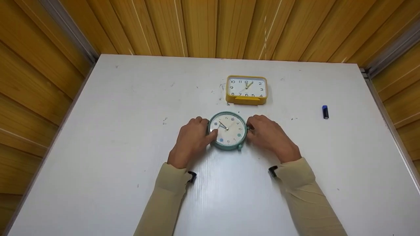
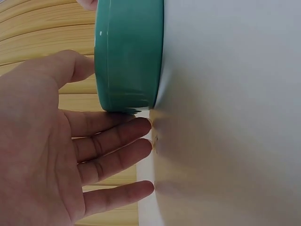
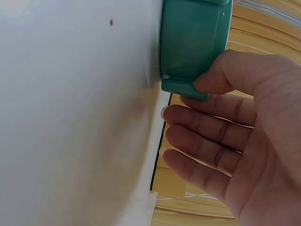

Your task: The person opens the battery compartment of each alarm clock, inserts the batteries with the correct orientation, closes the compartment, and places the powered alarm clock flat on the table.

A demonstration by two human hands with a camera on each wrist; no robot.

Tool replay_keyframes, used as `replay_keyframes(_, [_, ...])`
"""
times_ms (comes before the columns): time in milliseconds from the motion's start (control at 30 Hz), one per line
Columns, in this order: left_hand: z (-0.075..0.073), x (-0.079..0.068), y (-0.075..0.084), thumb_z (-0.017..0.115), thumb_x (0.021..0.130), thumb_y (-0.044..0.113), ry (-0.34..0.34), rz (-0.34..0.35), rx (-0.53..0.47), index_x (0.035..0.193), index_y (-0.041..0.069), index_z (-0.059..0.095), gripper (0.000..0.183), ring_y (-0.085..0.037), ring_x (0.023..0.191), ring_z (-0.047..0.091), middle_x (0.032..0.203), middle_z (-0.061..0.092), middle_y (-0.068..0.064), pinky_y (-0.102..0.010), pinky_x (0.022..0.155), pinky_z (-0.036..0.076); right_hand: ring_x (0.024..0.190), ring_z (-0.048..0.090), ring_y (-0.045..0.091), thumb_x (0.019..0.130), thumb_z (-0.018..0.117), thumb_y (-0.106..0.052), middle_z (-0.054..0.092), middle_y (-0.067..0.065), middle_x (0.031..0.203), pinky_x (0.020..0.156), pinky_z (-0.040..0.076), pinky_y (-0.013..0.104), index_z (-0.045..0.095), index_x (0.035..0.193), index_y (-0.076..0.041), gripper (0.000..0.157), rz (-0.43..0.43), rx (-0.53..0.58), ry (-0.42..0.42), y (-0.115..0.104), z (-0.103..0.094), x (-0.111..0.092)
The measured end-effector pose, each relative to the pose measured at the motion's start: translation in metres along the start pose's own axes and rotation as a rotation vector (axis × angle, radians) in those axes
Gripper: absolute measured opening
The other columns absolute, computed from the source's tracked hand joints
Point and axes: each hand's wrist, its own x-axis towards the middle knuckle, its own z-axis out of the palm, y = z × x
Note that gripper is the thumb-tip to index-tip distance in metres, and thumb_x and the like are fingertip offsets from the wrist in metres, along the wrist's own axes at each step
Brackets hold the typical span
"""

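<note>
A round green clock (image 1: 229, 136) lies face up on the white table, its dial turned so the numerals sit askew. My left hand (image 1: 193, 137) holds its left side, the thumb over the edge of the dial. In the left wrist view the index finger reaches the green case (image 2: 129, 56) while the other fingers extend down to the tabletop. On the opposite side, my right hand (image 1: 269, 136) pinches a short green foot (image 3: 181, 88) of the clock between thumb and index finger. A second foot (image 1: 240, 147) sticks out at the lower right of the rim.
Just behind the green clock stands a yellow rectangular clock (image 1: 246, 100). Off to the right lies a small dark cylinder with a blue end (image 1: 325, 112), resembling a battery. The white table (image 1: 131, 98) is bordered by yellow wood-look walls (image 1: 200, 29).
</note>
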Motion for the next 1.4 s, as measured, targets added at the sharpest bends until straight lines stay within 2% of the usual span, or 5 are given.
replay_keyframes(567, [-0.001,-0.001,-0.001,0.06,0.107,0.048,-0.001,-0.027,0.005,0.133,-0.001,0.068,0.057,-0.03,0.109,0.062,0.121,0.068,-0.014,-0.046,0.092,0.054,0.094,0.054,0.029,0.096,0.065,-0.007,0.061,0.008,0.095,0.084,0.046,0.044,0.068,0.101,-0.004,0.007,0.001,0.001,0.005,-0.003,0.002,-0.003])
replay_keyframes(733, [-0.004,-0.001,-0.004,0.058,0.108,0.049,0.031,-0.063,0.033,0.13,-0.002,0.068,0.056,-0.03,0.105,0.063,0.116,0.068,-0.015,-0.046,0.089,0.056,0.091,0.052,0.028,0.096,0.067,-0.009,0.057,0.007,0.09,0.079,0.044,0.042,0.064,0.097,-0.006,0.004,0.006,-0.006,-0.004,-0.014,0.006,-0.002])
replay_keyframes(933, [-0.006,-0.003,-0.008,0.062,0.107,0.046,0.041,-0.104,-0.004,0.127,-0.003,0.068,0.053,-0.028,0.101,0.064,0.112,0.069,-0.014,-0.044,0.085,0.056,0.088,0.052,0.028,0.096,0.068,-0.011,0.057,0.008,0.088,0.076,0.044,0.042,0.062,0.097,-0.006,0.008,0.031,-0.011,0.015,-0.026,0.014,-0.002])
replay_keyframes(1067, [-0.007,-0.005,-0.008,0.066,0.105,0.045,0.043,-0.113,-0.023,0.121,-0.004,0.069,0.051,-0.028,0.098,0.066,0.108,0.069,-0.014,-0.045,0.082,0.057,0.088,0.052,0.028,0.095,0.07,-0.011,0.058,0.007,0.087,0.076,0.045,0.042,0.063,0.098,-0.005,0.009,0.046,0.003,0.045,-0.031,0.02,-0.002])
replay_keyframes(1400, [-0.011,-0.011,-0.006,0.067,0.104,0.046,0.043,-0.122,0.015,0.11,-0.007,0.068,0.053,-0.028,0.082,0.064,0.094,0.066,-0.017,-0.046,0.071,0.057,0.087,0.054,0.028,0.093,0.069,-0.009,0.06,0.007,0.086,0.076,0.046,0.042,0.065,0.1,-0.002,0.011,0.069,0.018,0.09,-0.04,0.027,-0.004])
